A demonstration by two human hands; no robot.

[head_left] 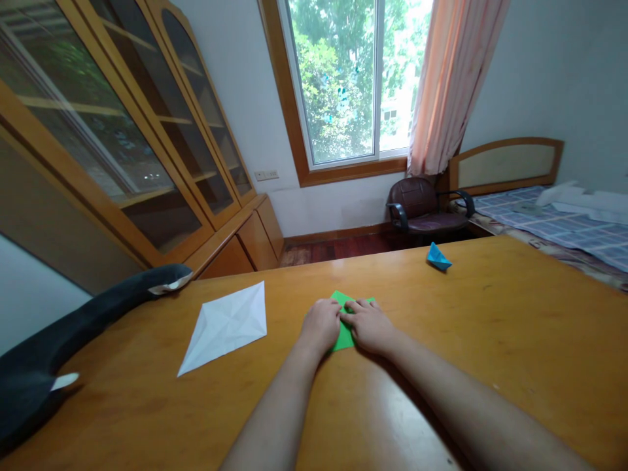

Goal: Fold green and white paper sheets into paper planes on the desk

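Note:
A sheet of green paper (345,337) lies on the wooden table in front of me, its middle and sides largely covered by my hands. My left hand (322,322) is bent over its left part, fingers curled and pressed onto the paper. From the right, my right hand (369,323) bears down on the same sheet, with its thumb and fingertips close to the left hand's fingers. Green corners show beyond the fingers and between the wrists. How the sheet is folded underneath is hidden.
Left of my hands lies a creased white paper (229,327). A folded blue paper boat (437,258) stands near the table's (490,327) far edge. A dark plush toy (93,320) occupies the left end. Beyond are a brown armchair (417,203), a glass-door cabinet (216,222) and a bed (564,216).

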